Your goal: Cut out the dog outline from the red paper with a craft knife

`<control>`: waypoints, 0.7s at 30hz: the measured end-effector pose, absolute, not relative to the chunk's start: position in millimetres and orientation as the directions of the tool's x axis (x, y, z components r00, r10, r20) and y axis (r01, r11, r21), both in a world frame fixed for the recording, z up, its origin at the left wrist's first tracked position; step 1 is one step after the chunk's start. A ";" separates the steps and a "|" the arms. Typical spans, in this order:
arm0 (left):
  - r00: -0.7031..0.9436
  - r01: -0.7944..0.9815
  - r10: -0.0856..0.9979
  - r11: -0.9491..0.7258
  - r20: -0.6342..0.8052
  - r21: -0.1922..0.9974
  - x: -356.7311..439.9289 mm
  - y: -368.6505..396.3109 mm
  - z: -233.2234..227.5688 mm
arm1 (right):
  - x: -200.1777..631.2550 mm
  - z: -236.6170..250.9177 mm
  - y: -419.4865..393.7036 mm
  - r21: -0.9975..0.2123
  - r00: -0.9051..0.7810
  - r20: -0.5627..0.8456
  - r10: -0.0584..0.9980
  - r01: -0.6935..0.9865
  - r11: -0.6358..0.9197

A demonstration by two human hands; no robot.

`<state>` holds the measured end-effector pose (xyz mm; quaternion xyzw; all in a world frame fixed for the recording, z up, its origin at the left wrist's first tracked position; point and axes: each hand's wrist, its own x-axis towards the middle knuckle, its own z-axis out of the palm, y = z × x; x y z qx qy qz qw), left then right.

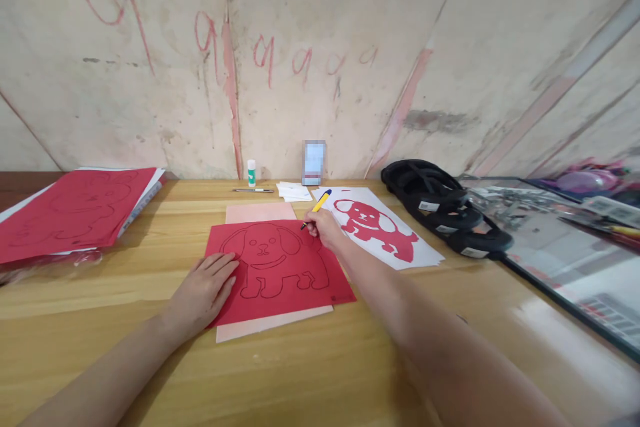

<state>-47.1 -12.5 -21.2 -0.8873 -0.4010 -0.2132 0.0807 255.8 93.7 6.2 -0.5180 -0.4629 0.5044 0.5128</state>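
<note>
A red sheet (300, 283) with a dog outline drawn in black lies on a pale pink sheet (260, 212) on the wooden table. My left hand (203, 293) lies flat on the red sheet's left edge, fingers apart. My right hand (324, 227) grips a yellow-and-blue pen (320, 201), its tip touching the red sheet at the upper right corner, by the dog's ear.
A white sheet with a red cut-out dog (373, 221) lies to the right. Black sandals (445, 210) and a dark-framed glass panel (565, 267) sit further right. A red paper stack (70, 210) is at left. A glue stick (251, 173), small knife (253, 190), white scraps (294, 191) and a phone (313, 162) stand by the wall.
</note>
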 end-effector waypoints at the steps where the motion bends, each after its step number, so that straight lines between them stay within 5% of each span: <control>1: 0.586 0.747 0.678 -0.664 0.444 0.028 -46.9 -12.4 -21.2 | 257.1 9.5 92.3 -0.998 0.065 -0.052 0.997 -0.032 -0.050; 7: 0.572 0.751 0.683 -0.659 0.453 0.045 -46.7 -10.9 -23.7 | 266.3 15.8 67.3 -0.992 0.044 0.111 0.993 0.073 0.107; 14: 0.563 0.754 0.679 -0.656 0.472 0.044 -49.6 -11.8 -24.9 | 267.1 -4.7 52.1 -0.989 0.065 0.144 0.987 0.028 0.143; 21: 0.628 0.670 0.568 -0.742 0.531 0.001 -48.3 -18.1 -11.5 | 272.4 -7.0 52.9 -0.951 -0.006 0.234 0.972 0.206 0.230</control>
